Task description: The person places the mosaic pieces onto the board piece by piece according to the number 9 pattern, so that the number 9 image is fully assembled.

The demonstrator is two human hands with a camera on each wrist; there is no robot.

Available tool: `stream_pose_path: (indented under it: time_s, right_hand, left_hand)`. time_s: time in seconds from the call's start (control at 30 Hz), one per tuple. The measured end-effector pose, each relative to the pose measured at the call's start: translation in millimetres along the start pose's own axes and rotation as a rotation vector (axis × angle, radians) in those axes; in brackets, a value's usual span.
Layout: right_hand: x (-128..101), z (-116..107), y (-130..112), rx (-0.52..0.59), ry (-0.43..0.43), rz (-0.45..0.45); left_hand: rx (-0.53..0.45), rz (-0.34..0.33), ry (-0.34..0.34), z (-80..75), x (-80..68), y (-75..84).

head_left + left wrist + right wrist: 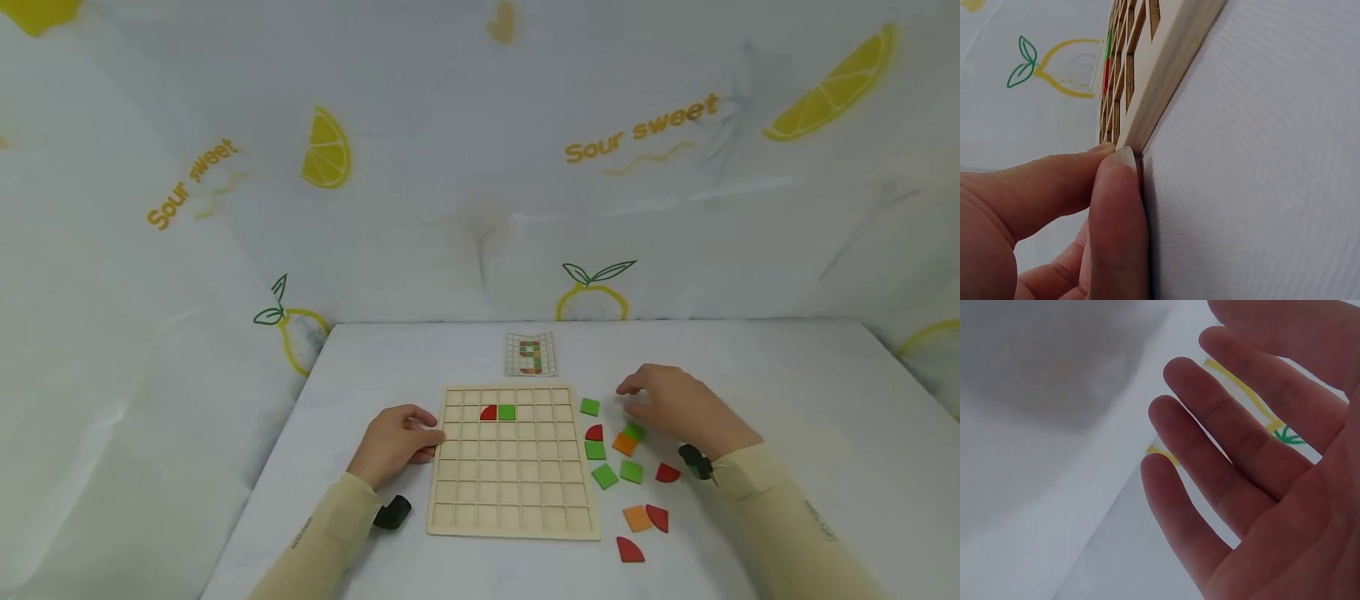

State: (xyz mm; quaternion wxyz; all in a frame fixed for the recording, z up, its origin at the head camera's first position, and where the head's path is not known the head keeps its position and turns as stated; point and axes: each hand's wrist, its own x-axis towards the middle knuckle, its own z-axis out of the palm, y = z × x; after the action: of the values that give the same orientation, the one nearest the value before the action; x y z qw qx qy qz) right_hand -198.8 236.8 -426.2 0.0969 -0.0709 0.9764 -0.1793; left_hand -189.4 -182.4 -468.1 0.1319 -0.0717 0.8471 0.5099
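We see a wooden board (pixel 513 462) with a grid of square cells lying flat on the white table (pixel 787 392). Our left hand (pixel 396 444) rests at the board's left edge; in the left wrist view its fingertips (pixel 1119 164) press against that edge (pixel 1166 81), curled but not wrapped around it. Two pieces already sit in the board's second row, side by side: a red quarter (pixel 488 412) and a green square (pixel 507 412).

Our right hand (pixel 675 406) hovers just right of the board over the loose pieces, fingers (pixel 1210 444) spread and relaxed, holding nothing (the right wrist view shows an empty palm). Nearest it lie a green tile (pixel 589 407), to its left, and a green and orange pair (pixel 628 439) just beneath it. Further loose pieces spread toward us: red quarters (pixel 630 550), green squares (pixel 604 476) and an orange square (pixel 637 518).

A small pattern card (pixel 530 354) lies beyond the board's far edge. A printed lemon backdrop (pixel 480 167) surrounds the table.
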Motion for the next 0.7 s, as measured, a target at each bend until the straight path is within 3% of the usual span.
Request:
stream_pose_path:
  time_s: [0.37, 0.7]
  right_hand:
    - [-60, -3, 22, -0.033, -0.006, 0.030]
    - [-104, 12, 34, -0.086, 0.044, 0.000]
  left_hand:
    - [0.031, -0.007, 0.013, -2.6, 0.7, -1.1]
    - [0.027, -0.010, 0.013, -2.2, 0.2, 1.6]
